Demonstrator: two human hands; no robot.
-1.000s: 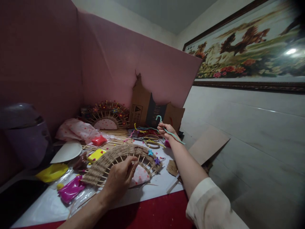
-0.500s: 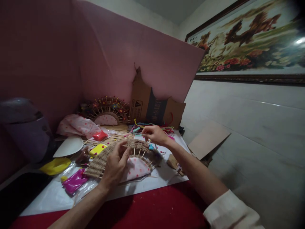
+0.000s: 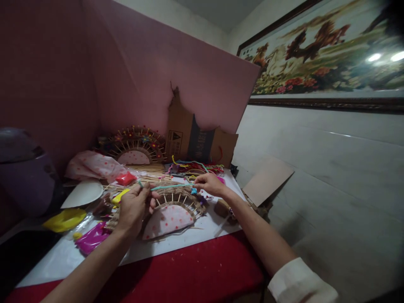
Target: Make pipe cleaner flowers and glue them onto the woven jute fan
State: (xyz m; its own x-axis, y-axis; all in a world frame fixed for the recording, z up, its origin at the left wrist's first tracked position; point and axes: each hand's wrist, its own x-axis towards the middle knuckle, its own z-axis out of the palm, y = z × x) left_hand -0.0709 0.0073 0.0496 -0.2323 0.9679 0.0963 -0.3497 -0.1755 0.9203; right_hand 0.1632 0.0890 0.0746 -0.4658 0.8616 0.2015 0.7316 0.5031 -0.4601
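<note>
A light turquoise pipe cleaner (image 3: 172, 187) is stretched between my two hands, above the woven fan-shaped piece. My left hand (image 3: 135, 207) is closed on its left end, which sticks out past the fingers. My right hand (image 3: 208, 184) pinches it farther right, and a length rises behind that hand. Beneath them lies the half-round woven piece (image 3: 164, 190) with thin sticks and a pale dotted cloth centre (image 3: 170, 219). A small blue star-shaped ornament (image 3: 193, 191) sits on its rim, just below my right fingers. My left hand hides part of the weave.
Several coloured pipe cleaners (image 3: 217, 168) lie at the back by a torn cardboard sheet (image 3: 179, 130). A finished-looking decorated fan (image 3: 134, 145) leans on the pink panel. Magenta (image 3: 91, 238), yellow (image 3: 65, 219) and red (image 3: 125, 178) packets lie at left, near a white dish (image 3: 82, 194).
My right hand has come forward with a turquoise pipe cleaner. My left hand has left the woven piece and moved left, now gripping the pipe cleaner's other end. The view has shifted slightly right.
</note>
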